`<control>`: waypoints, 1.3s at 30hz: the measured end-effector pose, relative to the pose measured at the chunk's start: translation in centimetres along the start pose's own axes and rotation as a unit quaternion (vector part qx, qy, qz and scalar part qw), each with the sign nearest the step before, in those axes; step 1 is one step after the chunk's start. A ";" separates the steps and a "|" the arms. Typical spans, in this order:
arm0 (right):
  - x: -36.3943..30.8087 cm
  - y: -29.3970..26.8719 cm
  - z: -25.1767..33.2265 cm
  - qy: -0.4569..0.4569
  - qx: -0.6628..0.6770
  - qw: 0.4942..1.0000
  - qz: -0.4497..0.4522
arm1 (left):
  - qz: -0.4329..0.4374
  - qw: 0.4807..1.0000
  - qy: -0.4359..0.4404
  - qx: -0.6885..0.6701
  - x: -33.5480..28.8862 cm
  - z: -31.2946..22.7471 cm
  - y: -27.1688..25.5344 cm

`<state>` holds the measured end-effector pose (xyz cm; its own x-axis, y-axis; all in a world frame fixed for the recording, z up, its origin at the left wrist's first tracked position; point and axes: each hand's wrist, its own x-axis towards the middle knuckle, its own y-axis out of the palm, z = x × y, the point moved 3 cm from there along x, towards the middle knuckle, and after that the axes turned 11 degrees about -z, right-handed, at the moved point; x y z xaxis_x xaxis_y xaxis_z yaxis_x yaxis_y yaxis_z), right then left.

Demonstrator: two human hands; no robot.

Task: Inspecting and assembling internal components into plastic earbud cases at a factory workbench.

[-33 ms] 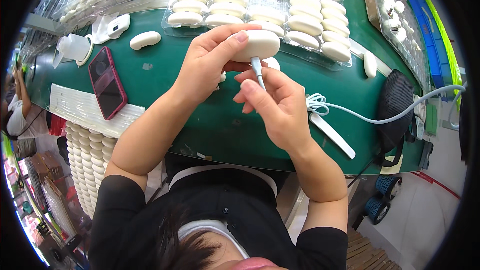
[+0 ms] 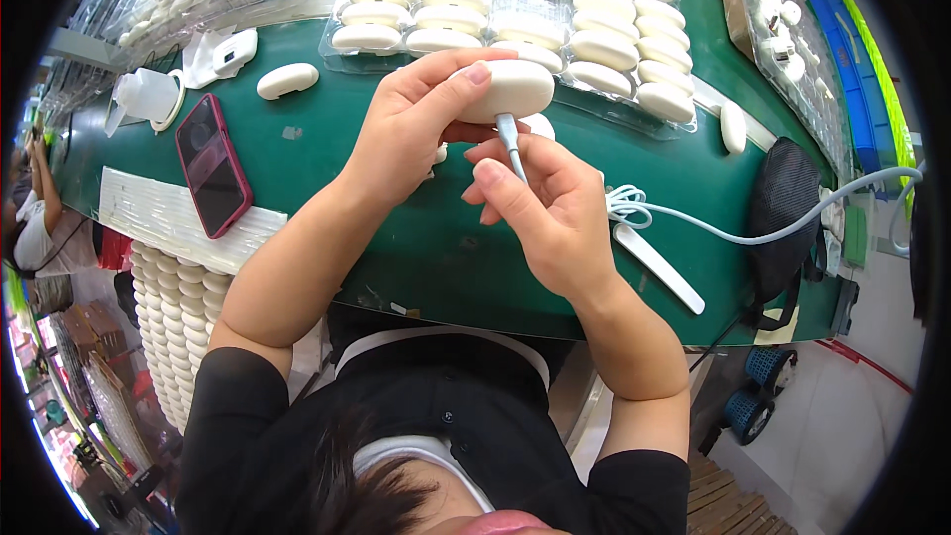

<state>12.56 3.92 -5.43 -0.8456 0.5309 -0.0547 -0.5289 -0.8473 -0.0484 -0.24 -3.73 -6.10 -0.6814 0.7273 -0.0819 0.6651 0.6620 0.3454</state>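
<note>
In my left hand [image 2: 401, 129] is a cream-white, rounded oval plastic case [image 2: 515, 89], gripped with the thumb on its near face. A pale grey cable [image 2: 509, 134] has its plug end at the underside of the case, apparently plugged in. My right hand [image 2: 555, 203] is loosely curled around the cable just below the plug; the palm hides part of its run. Another small white piece [image 2: 538, 126] shows partly behind the right fingers. Beyond both hands, a clear plastic tray [image 2: 337, 57] holds rows of similar white cases.
On the green table [image 2: 416, 258] lie a red-edged phone [image 2: 213, 166], a loose white case [image 2: 288, 80], a white strip [image 2: 659, 269] and a black pouch [image 2: 783, 218]. The cable's coil [image 2: 628, 206] sits right of my right hand. Stacked white cases [image 2: 178, 317] stand at lower left.
</note>
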 end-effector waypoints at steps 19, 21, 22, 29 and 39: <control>0.6 0.0 -0.5 0.074 0.058 0.996 -0.008 | 0.068 0.990 0.116 0.033 -0.4 -0.6 -0.2; 0.6 0.2 -0.3 0.067 0.062 0.996 -0.007 | 0.070 0.983 0.131 0.107 -0.7 -0.9 -0.2; 0.6 0.3 -0.2 0.062 0.066 0.996 -0.006 | 0.070 0.971 0.143 0.180 -0.9 -1.1 -0.1; 0.6 0.2 0.0 0.049 0.022 0.998 -0.020 | -0.005 0.939 0.233 0.254 -1.3 -1.8 1.0; -1.0 2.0 0.1 -0.041 -0.248 0.943 0.219 | -0.143 0.984 0.049 0.097 1.5 -5.2 -4.6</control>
<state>12.31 1.74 -5.40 -0.9886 0.1107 -0.1022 -0.0450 -0.8643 -0.5009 -5.87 -6.60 -2.96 -0.8688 0.4920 -0.0560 0.4816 0.8658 0.1357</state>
